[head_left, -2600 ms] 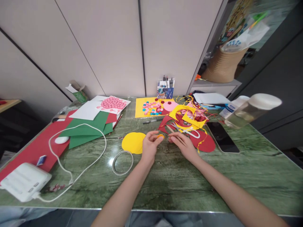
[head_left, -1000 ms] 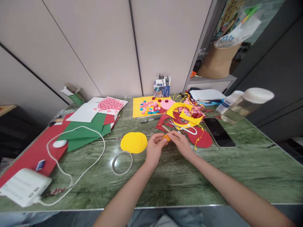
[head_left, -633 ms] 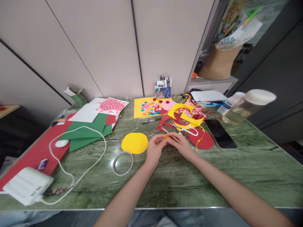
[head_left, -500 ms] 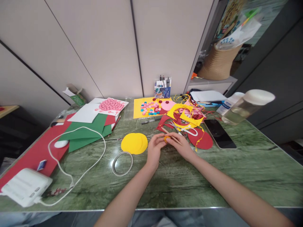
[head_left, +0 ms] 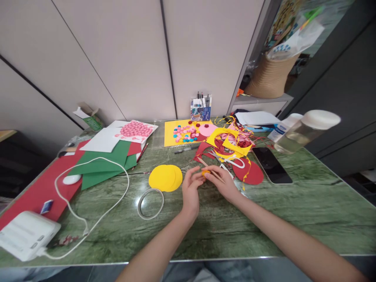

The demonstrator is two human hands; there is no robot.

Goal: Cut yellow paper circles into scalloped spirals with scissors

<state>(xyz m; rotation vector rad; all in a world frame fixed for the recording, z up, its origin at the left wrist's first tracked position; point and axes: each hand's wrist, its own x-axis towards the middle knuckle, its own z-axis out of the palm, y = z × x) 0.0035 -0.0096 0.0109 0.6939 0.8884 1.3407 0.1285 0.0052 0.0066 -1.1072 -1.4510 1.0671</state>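
A small coil of yellow paper (head_left: 206,172) sits between my two hands over the table. My left hand (head_left: 192,190) curls its fingers to the coil's left side, the fingertips touching it. My right hand (head_left: 225,184) pinches the coil at its right edge, and a thin wooden stick (head_left: 217,176) lies along its fingers. Just left of my hands are overlapping yellow paper circles (head_left: 164,178). Scissors with white handles (head_left: 235,161) lie behind my right hand, partly over paper scraps. A red paper circle (head_left: 249,172) is to their right.
A roll of tape (head_left: 150,204) lies near my left forearm. Cut yellow scraps (head_left: 239,145) and a phone (head_left: 272,165) are on the right, with a bottle (head_left: 308,131) behind. Small coloured rolls rest on a yellow sheet (head_left: 170,135). A white cable (head_left: 127,186) loops on the left.
My left fingers have spread a little around the yellow coil, and more of it shows. My hands stay in nearly the same place; the view has shifted slightly.
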